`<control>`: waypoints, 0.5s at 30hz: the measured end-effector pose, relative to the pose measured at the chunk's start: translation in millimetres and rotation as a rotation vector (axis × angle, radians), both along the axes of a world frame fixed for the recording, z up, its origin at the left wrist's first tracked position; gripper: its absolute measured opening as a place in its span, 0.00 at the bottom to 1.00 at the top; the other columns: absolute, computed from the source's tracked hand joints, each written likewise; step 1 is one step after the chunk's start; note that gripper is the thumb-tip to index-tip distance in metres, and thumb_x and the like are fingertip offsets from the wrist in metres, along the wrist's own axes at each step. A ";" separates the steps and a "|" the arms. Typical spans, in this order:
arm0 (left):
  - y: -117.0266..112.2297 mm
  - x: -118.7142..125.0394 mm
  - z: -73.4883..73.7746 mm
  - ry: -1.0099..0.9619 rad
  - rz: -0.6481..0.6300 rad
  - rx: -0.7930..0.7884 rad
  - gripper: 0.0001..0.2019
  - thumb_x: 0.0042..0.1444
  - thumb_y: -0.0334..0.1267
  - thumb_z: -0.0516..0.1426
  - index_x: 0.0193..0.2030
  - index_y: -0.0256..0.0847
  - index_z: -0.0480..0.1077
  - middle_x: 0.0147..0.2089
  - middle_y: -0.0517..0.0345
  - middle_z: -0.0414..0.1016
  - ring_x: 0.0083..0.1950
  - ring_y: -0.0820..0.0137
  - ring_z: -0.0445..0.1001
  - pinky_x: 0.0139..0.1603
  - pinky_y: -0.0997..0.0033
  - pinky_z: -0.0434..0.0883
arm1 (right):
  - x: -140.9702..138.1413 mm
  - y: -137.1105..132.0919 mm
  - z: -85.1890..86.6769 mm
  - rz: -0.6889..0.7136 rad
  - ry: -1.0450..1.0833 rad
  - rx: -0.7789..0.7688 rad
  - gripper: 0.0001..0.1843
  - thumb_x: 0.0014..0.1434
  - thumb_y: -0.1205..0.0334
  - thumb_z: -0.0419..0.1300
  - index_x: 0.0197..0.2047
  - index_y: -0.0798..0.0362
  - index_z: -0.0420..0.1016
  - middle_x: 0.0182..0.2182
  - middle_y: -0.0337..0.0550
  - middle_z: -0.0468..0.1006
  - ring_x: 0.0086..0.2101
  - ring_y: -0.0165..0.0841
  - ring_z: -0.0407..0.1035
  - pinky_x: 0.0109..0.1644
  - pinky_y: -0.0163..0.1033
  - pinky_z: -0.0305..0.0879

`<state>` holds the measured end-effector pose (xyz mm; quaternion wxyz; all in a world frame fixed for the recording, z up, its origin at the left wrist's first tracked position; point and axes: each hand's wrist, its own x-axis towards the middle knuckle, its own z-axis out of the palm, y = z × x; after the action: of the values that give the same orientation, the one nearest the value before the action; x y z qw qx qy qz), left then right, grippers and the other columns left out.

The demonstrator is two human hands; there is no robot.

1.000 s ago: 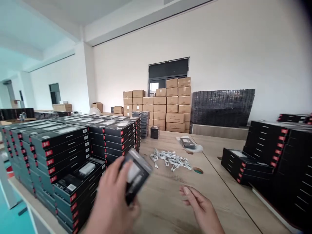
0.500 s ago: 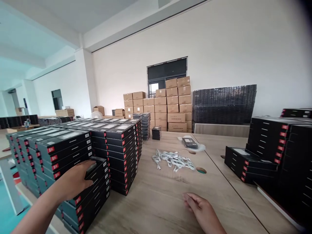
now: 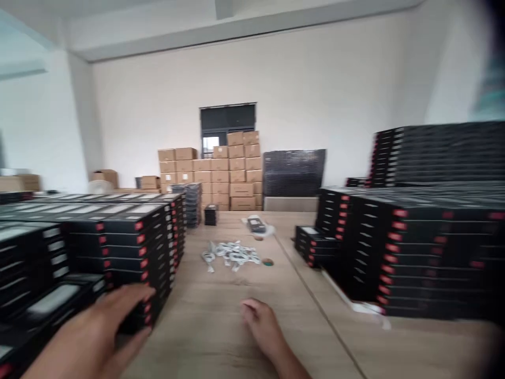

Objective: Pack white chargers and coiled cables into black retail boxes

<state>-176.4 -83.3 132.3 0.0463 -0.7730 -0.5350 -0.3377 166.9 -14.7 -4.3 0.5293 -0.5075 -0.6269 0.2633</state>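
Note:
My left hand (image 3: 100, 329) lies with fingers stretched out against the low front stack of black boxes with red tags (image 3: 51, 305) at the lower left; nothing is in it. My right hand (image 3: 262, 326) rests on the wooden table (image 3: 221, 326) in the lower middle, fingers loosely curled downward and holding nothing. A taller block of the same black boxes (image 3: 130, 237) stands just behind my left hand. The picture is smeared by motion.
A bundle of white cables (image 3: 231, 253) lies mid-table, with a small black box (image 3: 210, 214) and a bagged item (image 3: 258, 225) farther back. High stacks of black boxes (image 3: 418, 247) fill the right side. Brown cartons (image 3: 221, 176) and black trays (image 3: 294, 172) stand against the far wall.
My left hand put the black box it held onto the low left stack and now lies flat there. The view has swung right, bringing the right-hand stacks closer.

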 end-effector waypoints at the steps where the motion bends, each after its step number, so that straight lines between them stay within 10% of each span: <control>1: 5.8 31.1 -10.4 -0.075 -0.161 -0.080 0.19 0.46 0.48 0.63 0.47 0.55 0.76 0.45 0.59 0.81 0.39 0.60 0.79 0.42 0.67 0.75 | -0.7 -0.4 -1.3 -0.013 0.002 0.008 0.13 0.54 0.57 0.55 0.29 0.49 0.81 0.22 0.40 0.79 0.24 0.38 0.72 0.28 0.39 0.68; 4: 29.5 125.0 -46.4 -0.354 -0.484 -0.384 0.11 0.52 0.47 0.59 0.40 0.50 0.78 0.34 0.59 0.81 0.32 0.65 0.78 0.36 0.70 0.75 | -1.8 -2.7 -5.5 -0.089 -0.042 0.037 0.12 0.54 0.61 0.55 0.29 0.50 0.81 0.23 0.42 0.79 0.26 0.37 0.73 0.30 0.38 0.68; 7: 63.4 186.1 -90.7 -0.689 -0.408 -0.450 0.14 0.49 0.47 0.57 0.37 0.41 0.77 0.33 0.53 0.81 0.38 0.61 0.79 0.42 0.65 0.75 | -2.2 -6.9 -9.2 -0.114 -0.111 0.101 0.12 0.55 0.61 0.58 0.25 0.51 0.81 0.26 0.43 0.80 0.30 0.37 0.74 0.35 0.37 0.69; 12: 105.3 199.9 -155.3 -0.791 -0.326 -0.447 0.11 0.46 0.47 0.57 0.29 0.43 0.75 0.31 0.56 0.79 0.34 0.62 0.77 0.40 0.66 0.74 | 33.1 22.6 7.2 -0.465 -0.496 0.123 0.24 0.66 0.56 0.48 0.25 0.53 0.78 0.22 0.41 0.78 0.27 0.34 0.73 0.32 0.35 0.69; 15: 111.4 199.9 -170.6 -0.750 -0.354 -0.374 0.08 0.47 0.44 0.56 0.26 0.44 0.72 0.28 0.58 0.75 0.30 0.65 0.74 0.34 0.69 0.72 | 91.5 65.2 42.4 -0.657 -0.654 0.106 0.17 0.62 0.62 0.51 0.48 0.53 0.77 0.49 0.50 0.77 0.50 0.42 0.70 0.53 0.44 0.65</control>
<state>23.5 28.1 -38.3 -0.3493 -0.6719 -0.4262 -0.4948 258.4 50.5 38.2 0.3845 -0.7077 -0.5795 -0.1244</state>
